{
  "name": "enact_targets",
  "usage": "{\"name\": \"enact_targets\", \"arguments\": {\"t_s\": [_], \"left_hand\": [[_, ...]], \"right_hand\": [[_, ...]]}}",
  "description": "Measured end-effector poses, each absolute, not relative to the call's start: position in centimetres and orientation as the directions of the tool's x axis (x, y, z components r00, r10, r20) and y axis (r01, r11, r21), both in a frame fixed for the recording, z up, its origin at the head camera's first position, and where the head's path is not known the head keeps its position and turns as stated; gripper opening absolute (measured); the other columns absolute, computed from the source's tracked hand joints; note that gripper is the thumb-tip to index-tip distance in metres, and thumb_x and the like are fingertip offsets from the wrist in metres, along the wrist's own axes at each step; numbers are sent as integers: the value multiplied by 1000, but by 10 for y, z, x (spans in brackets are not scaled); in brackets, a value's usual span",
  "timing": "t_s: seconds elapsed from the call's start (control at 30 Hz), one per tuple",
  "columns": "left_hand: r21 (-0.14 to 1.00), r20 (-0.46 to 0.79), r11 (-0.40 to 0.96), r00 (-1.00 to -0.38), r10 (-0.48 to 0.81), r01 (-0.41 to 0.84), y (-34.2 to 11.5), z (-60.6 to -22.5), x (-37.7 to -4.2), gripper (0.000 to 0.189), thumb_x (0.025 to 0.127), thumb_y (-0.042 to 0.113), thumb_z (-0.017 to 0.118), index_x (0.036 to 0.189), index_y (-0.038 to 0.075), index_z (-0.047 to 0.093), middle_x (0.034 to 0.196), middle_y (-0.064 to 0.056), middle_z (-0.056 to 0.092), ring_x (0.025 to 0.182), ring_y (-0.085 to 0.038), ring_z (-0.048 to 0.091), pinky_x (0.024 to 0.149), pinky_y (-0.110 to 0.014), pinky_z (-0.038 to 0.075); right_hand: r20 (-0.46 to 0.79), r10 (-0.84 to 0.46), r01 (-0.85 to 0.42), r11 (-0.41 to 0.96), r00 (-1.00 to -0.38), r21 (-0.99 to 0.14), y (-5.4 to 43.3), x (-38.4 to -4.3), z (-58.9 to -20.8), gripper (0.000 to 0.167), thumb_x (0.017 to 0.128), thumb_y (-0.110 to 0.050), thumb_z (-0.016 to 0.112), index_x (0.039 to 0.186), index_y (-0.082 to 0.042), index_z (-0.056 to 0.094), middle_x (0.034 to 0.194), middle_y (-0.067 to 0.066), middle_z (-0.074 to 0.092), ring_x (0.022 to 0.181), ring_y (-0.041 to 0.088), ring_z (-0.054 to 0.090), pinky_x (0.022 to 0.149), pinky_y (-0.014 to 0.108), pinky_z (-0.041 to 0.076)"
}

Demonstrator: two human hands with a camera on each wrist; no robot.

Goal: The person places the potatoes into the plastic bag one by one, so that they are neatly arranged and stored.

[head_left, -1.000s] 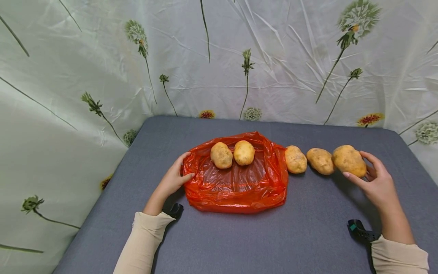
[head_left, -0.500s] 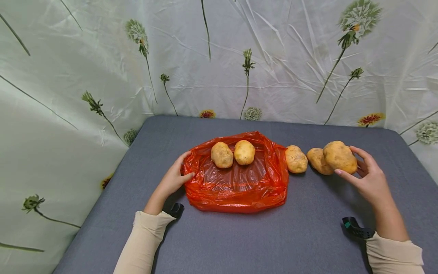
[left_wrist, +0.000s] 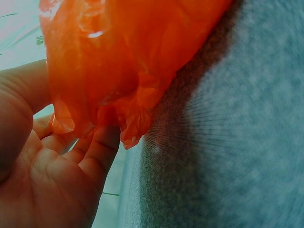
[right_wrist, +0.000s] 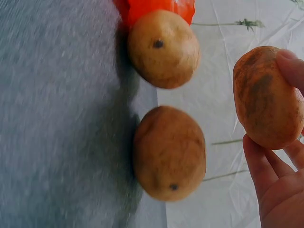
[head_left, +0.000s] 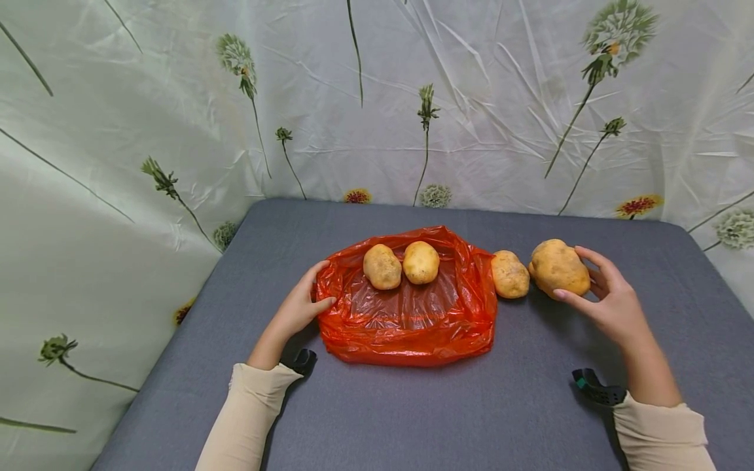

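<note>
A red plastic bag [head_left: 406,350] lies with its mouth spread wide on the table. Two potatoes, one on the left [head_left: 381,268] and one on the right [head_left: 421,263], rest inside it. My left hand [head_left: 294,311] grips the bag's left rim between thumb and fingers; the left wrist view shows the bunched plastic [left_wrist: 123,71]. Raised off the table, a potato [head_left: 559,268] is held in my right hand [head_left: 612,307]. From the head it hides most of another potato [right_wrist: 168,154] lying on the table. Beside the bag's right edge sits one more potato [head_left: 510,275].
The grey table [head_left: 459,418] has its far edge against a pale curtain [head_left: 330,98] printed with flowers. Black wrist straps, such as the right one [head_left: 597,389], are worn on both arms.
My right hand has moved left with the potato, from beside the row to over the potato on the table. The left hand and the bag have stayed put.
</note>
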State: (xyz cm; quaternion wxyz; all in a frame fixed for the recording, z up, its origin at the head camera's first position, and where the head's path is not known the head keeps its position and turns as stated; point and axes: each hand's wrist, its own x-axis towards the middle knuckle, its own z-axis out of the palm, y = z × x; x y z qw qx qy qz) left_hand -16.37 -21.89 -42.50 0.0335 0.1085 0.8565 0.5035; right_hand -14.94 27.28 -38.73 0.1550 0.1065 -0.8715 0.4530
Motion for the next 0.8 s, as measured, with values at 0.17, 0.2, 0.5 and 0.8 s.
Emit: {"name": "enact_targets", "arguments": {"t_s": [0.17,0.2,0.5,0.8], "left_hand": [[869,36,476,-977,210,135,-219,-425,-164,72,80,1,64,139,11,25,134,-18,33,114,-32,43,88,-45,40],[868,37,478,-977,210,135,-219,-425,-164,72,80,1,64,139,11,25,134,-18,33,114,-32,43,88,-45,41],[855,32,502,-979,201,131,-219,-424,-163,72,80,3,65,139,12,25,136,-17,32,117,-32,41,91,-46,38],[863,43,485,-976,213,144,-220,-425,-164,72,80,1,64,139,11,25,134,-18,33,115,-32,43,90,-46,39]], "right_hand": [[394,-79,-374,529,-916,-762,261,-152,-385,79,67,8,73,136,-8,37,132,1,38,107,-7,41,80,5,34],[400,-89,-385,517,-912,-764,259,-153,-385,79,67,9,73,135,-7,38,132,2,38,107,-6,41,81,6,34],[419,-152,-441,440,-895,-782,239,-161,-385,82,61,17,73,133,-3,40,130,5,43,108,-3,43,83,8,36],[433,-214,-483,411,-876,-773,220,-163,-382,81,59,17,74,131,0,40,128,5,44,108,-3,44,82,9,38]]}}
